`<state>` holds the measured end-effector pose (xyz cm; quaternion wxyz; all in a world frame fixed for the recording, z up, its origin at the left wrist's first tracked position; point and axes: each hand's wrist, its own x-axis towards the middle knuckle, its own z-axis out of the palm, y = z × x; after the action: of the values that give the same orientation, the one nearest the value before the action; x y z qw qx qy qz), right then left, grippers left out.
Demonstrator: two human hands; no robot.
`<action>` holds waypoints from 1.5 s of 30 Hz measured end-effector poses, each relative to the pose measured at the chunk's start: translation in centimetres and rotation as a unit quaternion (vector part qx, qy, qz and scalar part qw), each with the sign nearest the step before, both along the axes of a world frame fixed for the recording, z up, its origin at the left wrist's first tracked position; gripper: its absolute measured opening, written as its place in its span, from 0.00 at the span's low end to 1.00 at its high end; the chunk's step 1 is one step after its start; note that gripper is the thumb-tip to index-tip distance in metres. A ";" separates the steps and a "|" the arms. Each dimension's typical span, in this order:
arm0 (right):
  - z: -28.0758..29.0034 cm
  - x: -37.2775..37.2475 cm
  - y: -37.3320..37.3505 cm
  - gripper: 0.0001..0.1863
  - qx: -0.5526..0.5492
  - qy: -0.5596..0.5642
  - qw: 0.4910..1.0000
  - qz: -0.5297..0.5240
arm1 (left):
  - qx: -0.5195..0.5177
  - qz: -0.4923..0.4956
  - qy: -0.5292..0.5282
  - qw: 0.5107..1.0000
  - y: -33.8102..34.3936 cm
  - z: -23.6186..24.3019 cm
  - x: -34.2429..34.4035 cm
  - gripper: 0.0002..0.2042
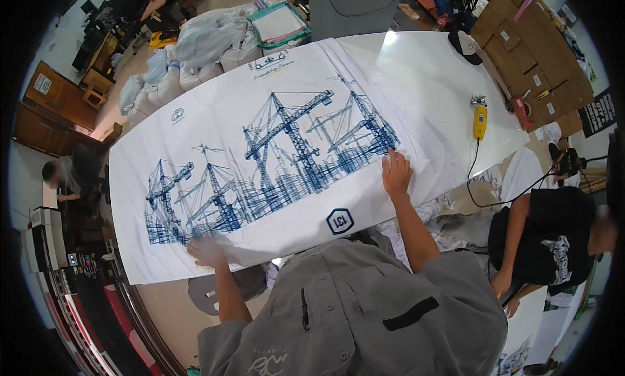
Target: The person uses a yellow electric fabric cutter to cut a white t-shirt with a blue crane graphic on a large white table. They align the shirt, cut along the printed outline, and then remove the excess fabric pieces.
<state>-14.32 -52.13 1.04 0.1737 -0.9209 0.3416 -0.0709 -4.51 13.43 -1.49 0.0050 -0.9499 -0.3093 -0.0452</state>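
A large white cloth point(290, 226) with a blue print of cranes and scaffolding is spread over the table, wrinkled along its right side. My left hand point(207, 251) is over the cloth's near left part, at the lower edge of the print; motion smears its fingers. At the right end of the print my right hand point(397, 172) rests on the cloth, fingers stretched out and pointing away from me. Nothing shows in its grasp.
On the white tabletop point(430, 57) at the right lie a yellow corded power tool point(480, 120) and a cap point(465, 47). Stuffed sacks point(218, 47) stand beyond the table, cardboard boxes point(521, 50) at far right. A co-worker point(543, 239) is near on the right, another person point(71, 181) far left.
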 end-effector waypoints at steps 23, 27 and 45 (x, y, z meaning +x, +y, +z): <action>-7.7 -4.1 -26.6 0.31 -0.195 0.155 0.968 0.021 | -0.154 -0.148 0.045 0.976 -23.6 -1.0 -3.0 0.37; -5.9 -2.3 -24.6 0.32 -0.152 0.207 0.966 -0.013 | -0.174 -0.148 -0.011 0.974 -22.4 1.4 -1.7 0.36; -4.6 3.7 -9.1 0.32 -0.110 0.115 0.983 0.089 | 0.016 -0.043 -0.021 0.999 27.6 -0.8 20.6 0.33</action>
<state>-10.60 -61.23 -3.57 0.0362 -0.9632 0.2660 0.0137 16.05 41.08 -2.34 0.0121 -0.9608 -0.2677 -0.0704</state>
